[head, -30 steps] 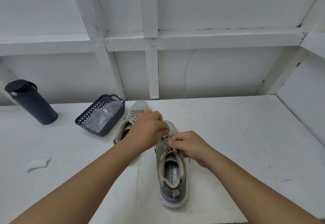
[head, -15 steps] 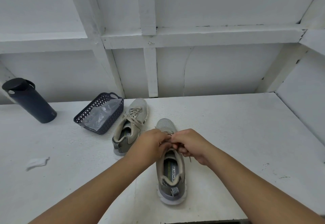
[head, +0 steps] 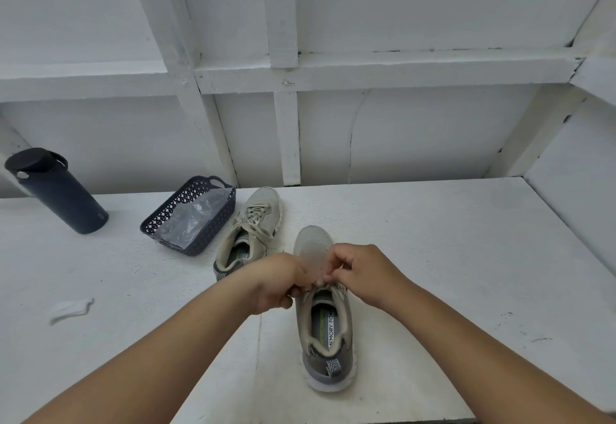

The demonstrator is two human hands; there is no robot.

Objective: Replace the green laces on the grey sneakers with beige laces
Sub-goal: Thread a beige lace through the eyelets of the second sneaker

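Your left hand has dropped back from over the far sneaker to meet your right hand at the near sneaker. Both sets of fingers are curled, pinching the beige lace right under your fingertips. Far sneaker already laced beige, so probably tying the last knot.
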